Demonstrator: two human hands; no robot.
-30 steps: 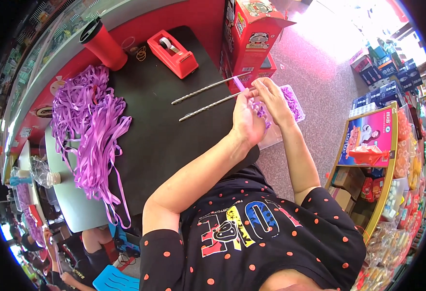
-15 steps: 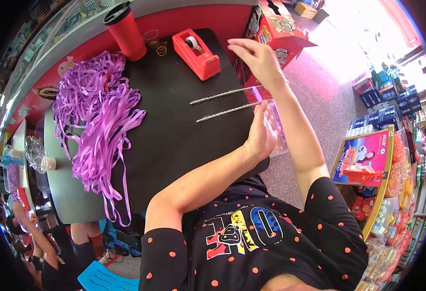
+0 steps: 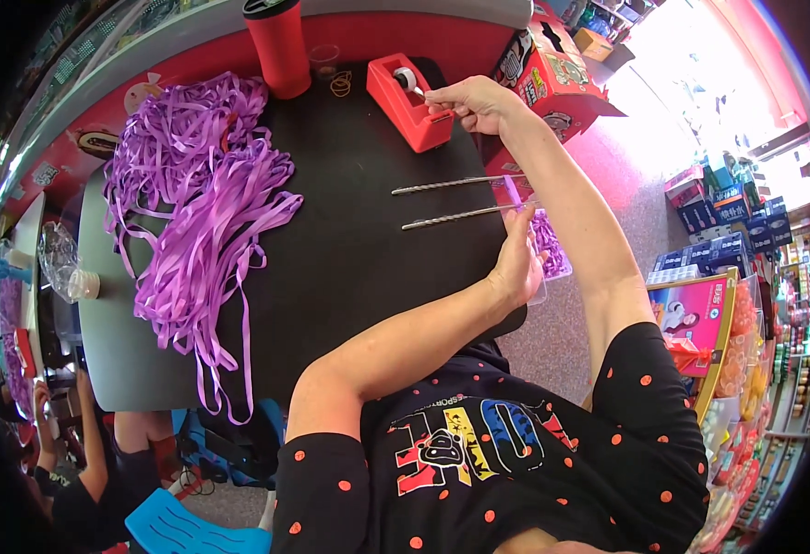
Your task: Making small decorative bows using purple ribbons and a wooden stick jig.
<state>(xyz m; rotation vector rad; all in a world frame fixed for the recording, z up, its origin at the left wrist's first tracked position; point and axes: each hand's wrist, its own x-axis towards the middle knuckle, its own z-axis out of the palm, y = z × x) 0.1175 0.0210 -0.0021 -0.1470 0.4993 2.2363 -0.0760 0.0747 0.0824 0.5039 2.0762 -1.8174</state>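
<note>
Two twisted metal rods [image 3: 451,220] lie side by side, sticking out over the right edge of the black table [image 3: 349,305]. A purple ribbon [image 3: 512,190] spans the rods near that edge. My left hand [image 3: 519,262] is closed at the ribbon, thumb against it beside the nearer rod; its fingers are partly hidden. Farther off, my right hand [image 3: 477,103] pinches the end of the tape [image 3: 418,90] at the red tape dispenser [image 3: 410,113], thumb and forefinger together. A large tangled heap of purple ribbons [image 3: 206,212] covers the table's left part.
A red tumbler [image 3: 277,51], a small clear cup [image 3: 324,60] and rubber bands [image 3: 341,84] stand or lie at the back. Beyond the right edge is a clear bin with purple ribbon pieces [image 3: 549,247]. A red carton [image 3: 557,83] stands back right, a blue stool [image 3: 188,526] lower left.
My right hand has moved left to the tape dispenser and closed on the tape. My left hand stays by the rods and ribbon. The whole view has shifted slightly.
</note>
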